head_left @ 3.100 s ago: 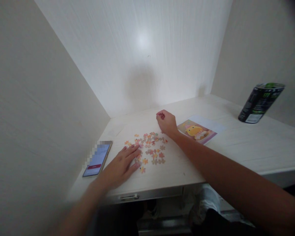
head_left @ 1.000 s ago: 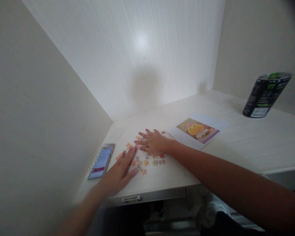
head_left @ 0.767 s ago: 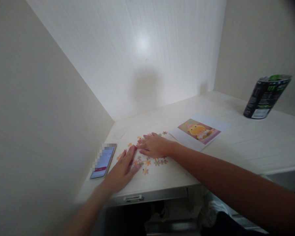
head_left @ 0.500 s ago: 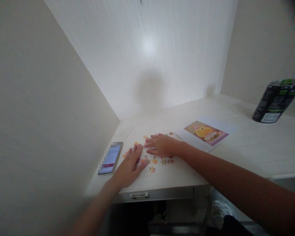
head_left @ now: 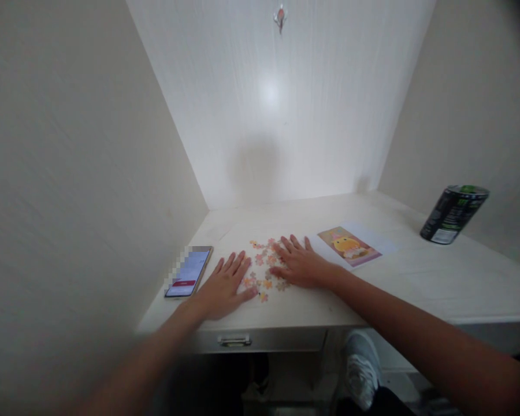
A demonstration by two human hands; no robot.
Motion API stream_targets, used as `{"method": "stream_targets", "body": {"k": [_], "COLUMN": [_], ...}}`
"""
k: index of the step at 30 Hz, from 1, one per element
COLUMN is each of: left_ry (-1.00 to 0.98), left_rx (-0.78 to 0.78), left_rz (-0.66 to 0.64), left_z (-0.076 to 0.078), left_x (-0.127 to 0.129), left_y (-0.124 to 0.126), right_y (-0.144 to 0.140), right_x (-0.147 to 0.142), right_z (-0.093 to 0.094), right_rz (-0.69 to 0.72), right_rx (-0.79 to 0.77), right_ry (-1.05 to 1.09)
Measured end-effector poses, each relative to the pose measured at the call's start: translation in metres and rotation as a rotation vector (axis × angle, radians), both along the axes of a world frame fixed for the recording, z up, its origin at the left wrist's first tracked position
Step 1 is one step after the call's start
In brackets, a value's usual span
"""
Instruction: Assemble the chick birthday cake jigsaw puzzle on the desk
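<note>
Several small jigsaw puzzle pieces in orange, pink and grey lie loose on the white desk, between my two hands. My left hand rests palm down at their left side, fingers stretched and thumb reaching toward the nearest pieces. On the other side, my right hand lies flat with its fingers spread, touching or covering some pieces at the right of the pile. Neither hand grips anything. Whatever lies under the palms is hidden.
A phone with a lit screen lies left of my left hand. To the right is a sheet with a printed yellow cartoon figure. A black drink can stands farther right. Walls enclose the desk; a drawer handle is at the front.
My hands have moved apart, the left outward to the left, the right to the right with fingers more spread, uncovering more pieces between them. The camera view has shifted and tilted.
</note>
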State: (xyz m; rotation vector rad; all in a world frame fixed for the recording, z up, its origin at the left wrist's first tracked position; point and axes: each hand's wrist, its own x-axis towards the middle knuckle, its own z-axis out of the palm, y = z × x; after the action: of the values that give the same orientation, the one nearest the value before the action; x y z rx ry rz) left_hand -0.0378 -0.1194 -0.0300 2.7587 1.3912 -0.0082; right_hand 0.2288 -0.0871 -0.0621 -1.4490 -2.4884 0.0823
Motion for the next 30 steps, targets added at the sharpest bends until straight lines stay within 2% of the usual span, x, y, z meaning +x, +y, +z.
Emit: {"method": "stream_targets", "body": {"k": [5,8,11,14,16,19,22,24,27,30], "left_ry": [0.019,-0.023,-0.08,-0.119,-0.14,-0.139,-0.059,-0.042,-0.021,-0.015], "left_rx": [-0.058,-0.043,-0.007,0.041,0.081,0.088,0.006,-0.029,-0.054,-0.054], "left_rz": [-0.079,-0.122,-0.107,-0.072,-0.087,-0.103,-0.138,-0.143,-0.135,-0.091], "left_z": [0.009,0.009,0.005,0.002,0.001,0.003,0.003,0.001,-0.007,-0.015], "left_x": [-0.003,0.005,0.018,0.024,0.024,0.026,0.035,0.042,0.047,0.041], "left_y": [-0.017,-0.024,-0.029,-0.025,-0.011,0.026,0.071,0.094,0.11,0.11], "right_y": [0.028,0.042,0.053,0.052,0.035,-0.015,-0.071,-0.095,-0.104,-0.093], "right_x": [-0.02,-0.038,-0.049,-0.045,-0.039,-0.041,-0.059,-0.073,-0.085,-0.077], "right_z": [0.013,0.019,0.026,0.034,0.037,0.037,0.031,0.027,0.023,0.021], "right_rz": [0.086,0.163,0.241,0.18,0.082,-0.048,-0.009,0.02,0.032,0.03], "right_rx": [-0.048,-0.065,-0.111,-0.136,-0.102,-0.06,-0.103,-0.107,-0.129,-0.119], "right_ry": [-0.087,-0.1,-0.031,0.054,0.085,0.136,0.086,0.069,0.089,0.083]}}
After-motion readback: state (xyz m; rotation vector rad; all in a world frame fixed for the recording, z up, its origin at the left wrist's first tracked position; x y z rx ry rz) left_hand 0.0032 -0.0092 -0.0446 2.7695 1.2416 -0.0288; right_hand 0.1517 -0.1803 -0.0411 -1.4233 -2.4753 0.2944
